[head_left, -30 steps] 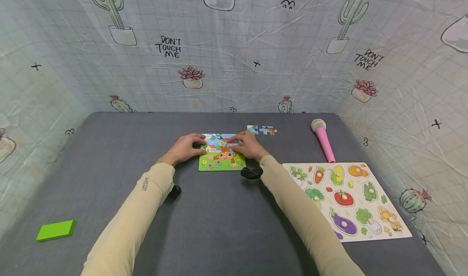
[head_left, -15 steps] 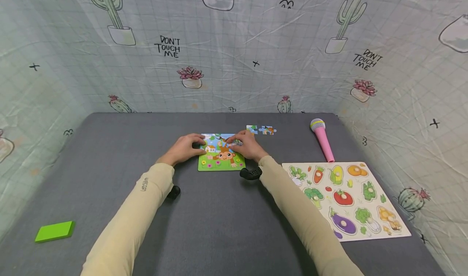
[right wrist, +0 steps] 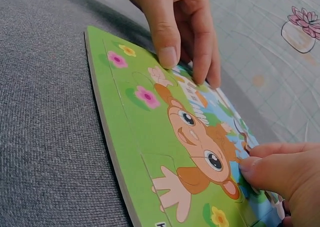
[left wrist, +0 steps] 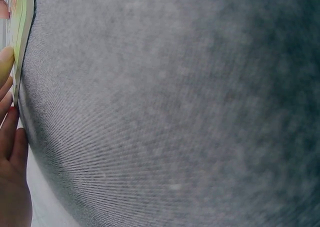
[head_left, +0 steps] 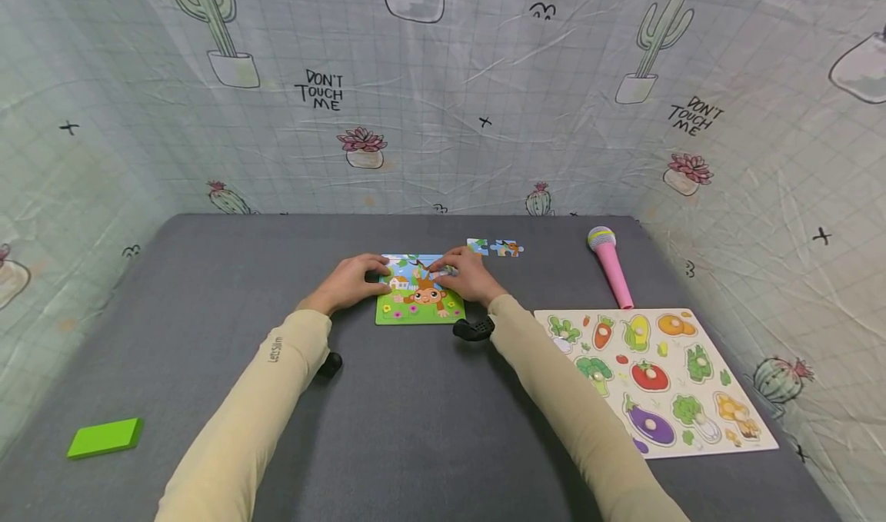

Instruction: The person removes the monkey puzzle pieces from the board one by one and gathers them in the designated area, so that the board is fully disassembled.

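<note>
A monkey jigsaw puzzle lies flat on the grey table, its green edge also showing at the left border of the left wrist view. My left hand rests at the puzzle's left side, thumb and fingers on its surface. From the right, my right hand reaches over the upper part. In the right wrist view the right thumb and forefinger pinch at a puzzle piece near the branch picture; the fingers cover most of it. Loose pieces, one corner piece and one with an animal, lie behind the right hand.
A vegetable peg board lies at the right, partly behind the right sleeve. Beyond it rests a pink toy microphone. A green block sits at the front left. Patterned cloth rises behind the table.
The right fingertips shift very slightly on the upper part of the puzzle. The left hand, the puzzle and the loose pieces stay where they were.
</note>
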Available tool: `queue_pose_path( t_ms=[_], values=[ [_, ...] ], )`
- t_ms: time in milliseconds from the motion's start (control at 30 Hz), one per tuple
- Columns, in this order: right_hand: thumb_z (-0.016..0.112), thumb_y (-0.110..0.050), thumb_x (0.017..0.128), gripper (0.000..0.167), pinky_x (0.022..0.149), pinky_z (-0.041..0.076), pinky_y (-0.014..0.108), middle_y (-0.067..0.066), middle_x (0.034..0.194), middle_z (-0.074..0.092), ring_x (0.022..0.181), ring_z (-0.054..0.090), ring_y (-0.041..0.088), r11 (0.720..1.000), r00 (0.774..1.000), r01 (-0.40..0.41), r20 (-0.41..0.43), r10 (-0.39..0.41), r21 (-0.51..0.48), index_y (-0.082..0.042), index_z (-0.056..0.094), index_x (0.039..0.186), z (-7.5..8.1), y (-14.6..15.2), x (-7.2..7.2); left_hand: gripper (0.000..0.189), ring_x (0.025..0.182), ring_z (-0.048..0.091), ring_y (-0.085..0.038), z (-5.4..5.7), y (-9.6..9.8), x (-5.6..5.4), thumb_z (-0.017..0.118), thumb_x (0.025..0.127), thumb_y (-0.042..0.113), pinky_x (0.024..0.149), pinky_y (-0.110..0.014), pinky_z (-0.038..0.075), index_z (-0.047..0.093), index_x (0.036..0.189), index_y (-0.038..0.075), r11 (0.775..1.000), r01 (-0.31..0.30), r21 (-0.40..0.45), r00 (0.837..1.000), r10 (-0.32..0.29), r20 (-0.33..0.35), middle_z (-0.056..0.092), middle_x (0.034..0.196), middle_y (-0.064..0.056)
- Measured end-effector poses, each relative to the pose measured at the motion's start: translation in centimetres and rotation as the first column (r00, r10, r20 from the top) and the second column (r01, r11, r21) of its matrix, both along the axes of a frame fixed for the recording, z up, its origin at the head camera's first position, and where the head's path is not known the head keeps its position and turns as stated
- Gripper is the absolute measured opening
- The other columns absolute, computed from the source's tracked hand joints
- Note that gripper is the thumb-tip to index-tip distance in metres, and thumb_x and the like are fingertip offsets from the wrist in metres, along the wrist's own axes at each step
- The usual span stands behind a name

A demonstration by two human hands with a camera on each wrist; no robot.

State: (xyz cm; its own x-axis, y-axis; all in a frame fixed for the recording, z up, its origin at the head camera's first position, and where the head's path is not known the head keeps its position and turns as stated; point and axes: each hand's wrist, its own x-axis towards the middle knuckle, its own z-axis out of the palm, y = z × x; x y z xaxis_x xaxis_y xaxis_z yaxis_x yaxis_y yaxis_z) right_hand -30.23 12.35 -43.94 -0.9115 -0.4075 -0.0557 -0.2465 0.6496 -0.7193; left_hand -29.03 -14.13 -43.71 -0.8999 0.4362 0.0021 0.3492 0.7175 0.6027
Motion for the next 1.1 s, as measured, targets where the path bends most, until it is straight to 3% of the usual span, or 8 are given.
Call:
queue_pose_path(
  t_ms=[433, 600, 700, 800, 1100],
  values=[
    [0.064, -0.018, 0.097, 0.013, 0.101, 0.041, 0.046, 0.014, 0.131, 0.043, 0.121, 0.038, 0.028, 0.999, 1.0, -0.003, -0.024, 0.004, 0.033, -0.011, 0.071, 0.106, 0.0, -0.3, -0.3, 0.039, 0.138, 0.037, -0.034, 0.2, -0.1, 0.0, 0.072, 0.091, 0.023, 0.116, -0.051, 0.028, 0.066, 0.124, 0.002, 1.0, -0.009, 0.004, 1.0, 0.009, 0.014, 0.048, 0.146, -0.013],
    [0.065, -0.016, 0.096, 0.014, 0.083, 0.043, 0.039, 0.012, 0.126, 0.048, 0.103, 0.044, 0.026, 1.0, 0.998, -0.002, -0.068, 0.004, 0.022, -0.01, 0.07, 0.108, 0.1, -0.2, -0.1, 0.039, 0.138, 0.037, -0.034, 0.1, -0.1, -0.1, 0.072, 0.091, 0.023, 0.115, -0.051, 0.029, 0.066, 0.124, 0.002, 1.0, -0.007, -0.005, 1.0, 0.007, 0.019, 0.048, 0.146, -0.013],
    [0.066, -0.015, 0.096, 0.016, 0.069, 0.039, 0.036, 0.01, 0.12, 0.054, 0.086, 0.044, 0.024, 0.999, 0.996, 0.044, -0.083, -0.044, -0.008, -0.011, 0.069, 0.111, 0.0, 0.0, 0.0, 0.039, 0.137, 0.038, -0.034, 0.1, 0.1, -0.2, 0.072, 0.091, 0.024, 0.115, -0.051, 0.029, 0.066, 0.124, 0.002, 1.0, -0.003, -0.011, 1.0, 0.003, 0.014, 0.048, 0.145, -0.013],
    [0.066, -0.015, 0.095, 0.019, 0.064, 0.038, 0.035, 0.007, 0.116, 0.059, 0.077, 0.043, 0.023, 0.995, 0.993, 0.092, -0.075, -0.096, -0.045, -0.011, 0.067, 0.114, 0.0, 0.3, 0.1, 0.039, 0.137, 0.039, -0.034, 0.1, 0.2, -0.2, 0.072, 0.091, 0.024, 0.115, -0.05, 0.03, 0.067, 0.123, 0.002, 1.0, -0.002, -0.017, 1.0, 0.003, 0.01, 0.049, 0.145, -0.013],
    [0.063, -0.015, 0.097, 0.026, 0.073, 0.043, 0.04, 0.009, 0.127, 0.057, 0.093, 0.048, 0.027, 0.974, 0.982, 0.177, -0.046, -0.185, -0.14, -0.012, 0.061, 0.123, 0.5, 2.0, -0.3, 0.039, 0.137, 0.038, -0.034, 0.0, 0.0, -0.2, 0.072, 0.091, 0.024, 0.115, -0.05, 0.029, 0.067, 0.123, 0.002, 1.0, -0.006, -0.01, 1.0, 0.006, 0.014, 0.048, 0.146, -0.013]
  ],
)
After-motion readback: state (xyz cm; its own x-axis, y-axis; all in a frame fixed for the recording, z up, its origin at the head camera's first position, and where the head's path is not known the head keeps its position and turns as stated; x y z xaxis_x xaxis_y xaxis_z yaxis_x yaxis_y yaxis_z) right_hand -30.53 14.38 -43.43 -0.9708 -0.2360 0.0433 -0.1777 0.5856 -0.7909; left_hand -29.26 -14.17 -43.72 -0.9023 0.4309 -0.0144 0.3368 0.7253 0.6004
